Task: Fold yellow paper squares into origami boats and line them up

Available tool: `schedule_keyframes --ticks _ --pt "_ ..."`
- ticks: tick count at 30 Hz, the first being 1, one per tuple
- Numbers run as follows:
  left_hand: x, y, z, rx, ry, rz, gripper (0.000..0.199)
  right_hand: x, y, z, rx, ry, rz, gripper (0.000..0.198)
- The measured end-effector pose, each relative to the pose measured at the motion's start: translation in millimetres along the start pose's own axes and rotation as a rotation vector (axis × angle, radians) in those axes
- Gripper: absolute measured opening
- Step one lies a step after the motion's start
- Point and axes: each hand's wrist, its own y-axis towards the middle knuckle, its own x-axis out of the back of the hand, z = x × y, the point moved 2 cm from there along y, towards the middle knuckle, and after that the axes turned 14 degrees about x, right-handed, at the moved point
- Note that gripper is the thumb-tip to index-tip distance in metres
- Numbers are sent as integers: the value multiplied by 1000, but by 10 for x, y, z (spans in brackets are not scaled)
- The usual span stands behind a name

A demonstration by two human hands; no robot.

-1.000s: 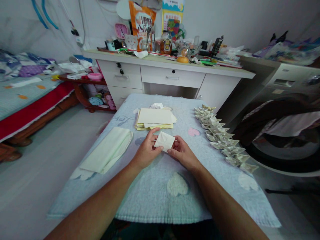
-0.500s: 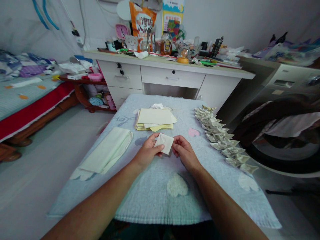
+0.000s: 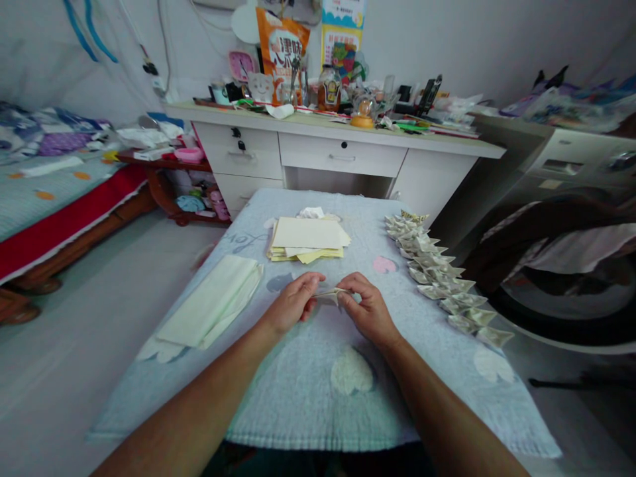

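Between my two hands, a small folded piece of paper (image 3: 328, 296) is held nearly edge-on above the cloth-covered table (image 3: 308, 384). My left hand (image 3: 297, 297) pinches its left end between thumb and fingers. At the other end, my right hand (image 3: 362, 301) grips it with thumb and bent forefinger. Just beyond lies a stack of cream and yellow paper sheets (image 3: 309, 234). Left of my hands rests a bundle of folded pale green paper (image 3: 213, 301). On the right, folded paper boats (image 3: 441, 271) stand in a long row.
A crumpled white tissue (image 3: 311, 212) sits behind the paper stack. Past the table stands a white desk (image 3: 342, 142) crowded with jars, a bag and small items. A washing machine (image 3: 561, 165) is at the right, a bed (image 3: 69, 185) at the left.
The folded paper has turned from showing its flat square face to nearly edge-on. My right hand has moved slightly left and now grips the paper's right end.
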Motion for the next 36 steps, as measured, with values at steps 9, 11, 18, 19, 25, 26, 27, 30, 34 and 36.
schedule_keyframes --ticks 9,11,18,19,25,26,27,30,34,36 --pt "-11 -34 -37 -352 174 -50 28 -82 -24 -58 -199 204 44 12" --pt "-33 -1 -2 -290 100 3 26 -116 -42 -61 -203 253 53 13" --pt "-40 60 28 -220 7 -5 22 -107 -35 14 -11 -58 -7 29" --pt "-42 59 26 -221 14 -12 21 -103 -28 26 3 -96 11 28" --pt "-78 55 28 -226 28 -4 20 -100 -12 44 -16 -146 50 8" --pt "-80 57 29 -222 22 -5 20 -102 -11 43 -20 -136 49 6" --pt "-80 61 31 -217 17 -6 20 -105 -10 41 -24 -122 47 5" --pt "-73 72 34 -205 4 -7 21 -109 -8 45 -30 -63 36 4" --pt "-63 79 33 -199 -16 -14 21 -93 -9 60 -32 30 12 6" --pt "-60 73 25 -204 -9 -28 21 -82 -10 63 -40 69 -5 9"
